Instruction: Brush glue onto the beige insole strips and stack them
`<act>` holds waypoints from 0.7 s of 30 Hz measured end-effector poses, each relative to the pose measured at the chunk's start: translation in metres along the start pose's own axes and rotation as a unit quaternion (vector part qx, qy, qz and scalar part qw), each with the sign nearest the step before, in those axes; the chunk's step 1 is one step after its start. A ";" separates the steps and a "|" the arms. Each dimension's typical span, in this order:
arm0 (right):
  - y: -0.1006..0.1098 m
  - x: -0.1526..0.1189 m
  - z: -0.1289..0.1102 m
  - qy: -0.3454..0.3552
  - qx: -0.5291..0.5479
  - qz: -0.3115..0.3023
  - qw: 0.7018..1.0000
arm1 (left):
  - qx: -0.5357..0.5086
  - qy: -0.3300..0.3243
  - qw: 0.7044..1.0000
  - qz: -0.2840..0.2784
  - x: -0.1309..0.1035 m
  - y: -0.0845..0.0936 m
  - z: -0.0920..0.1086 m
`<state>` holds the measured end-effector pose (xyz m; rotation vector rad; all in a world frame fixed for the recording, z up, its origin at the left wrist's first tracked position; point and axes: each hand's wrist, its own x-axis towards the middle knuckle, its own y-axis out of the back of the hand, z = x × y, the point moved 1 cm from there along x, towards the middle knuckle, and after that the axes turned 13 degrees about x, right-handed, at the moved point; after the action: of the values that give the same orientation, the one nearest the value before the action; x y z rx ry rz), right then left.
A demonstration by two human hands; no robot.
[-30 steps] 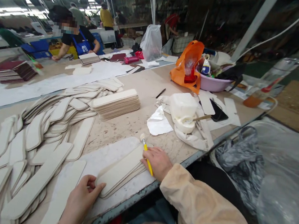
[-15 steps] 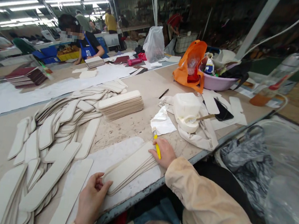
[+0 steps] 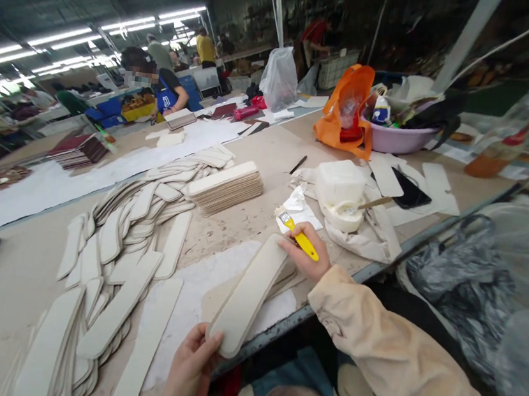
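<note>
My left hand pinches the near end of a long off-white padded strip with rounded ends, its thumb on top. The strip is raised and tilted over more strips lying on white paper. Closed around a small yellow-handled brush, my right hand also touches the strip's far end with its fingers. The brush's metal collar points away from me, over a crumpled white tissue. Beyond the right hand sits a white plastic tub, with a wooden stick resting in a smaller container before it.
Loose strips spread in a heap at left, beside a neat stack. A black phone, orange bag, lilac basin and bottle stand right. The table edge runs before me. A co-worker sits across.
The top strip has been lifted and turned off the pile, its near end raised toward me. Both hands moved with it, and the brush has turned in my right hand. The view shifted slightly.
</note>
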<state>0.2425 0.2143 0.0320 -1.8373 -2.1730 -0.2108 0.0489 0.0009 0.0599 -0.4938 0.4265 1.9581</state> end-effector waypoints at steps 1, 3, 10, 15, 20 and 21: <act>0.002 0.003 -0.001 -0.003 0.018 0.011 1.000 | -0.016 0.013 1.000 -0.013 -0.005 -0.008 -0.001; 0.006 0.007 -0.004 -0.009 0.046 0.023 0.999 | -0.040 0.029 0.999 -0.019 -0.011 -0.023 -0.005; 0.022 0.011 -0.017 0.001 0.085 0.030 0.996 | -0.075 0.034 0.996 -0.022 -0.017 -0.050 -0.015; 0.026 0.011 -0.018 -0.006 0.082 0.037 0.996 | -0.061 0.034 0.997 -0.019 -0.019 -0.055 -0.016; 0.025 0.011 -0.017 0.000 0.120 0.029 0.992 | -0.060 0.051 0.997 -0.020 -0.016 -0.056 -0.023; 0.024 0.011 -0.017 -0.001 0.118 0.029 0.993 | -0.060 0.054 0.996 -0.024 -0.015 -0.057 -0.024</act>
<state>0.2670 0.2243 0.0504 -1.7634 -2.0433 0.0598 0.1100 0.0002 0.0426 -0.6842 0.3633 1.9235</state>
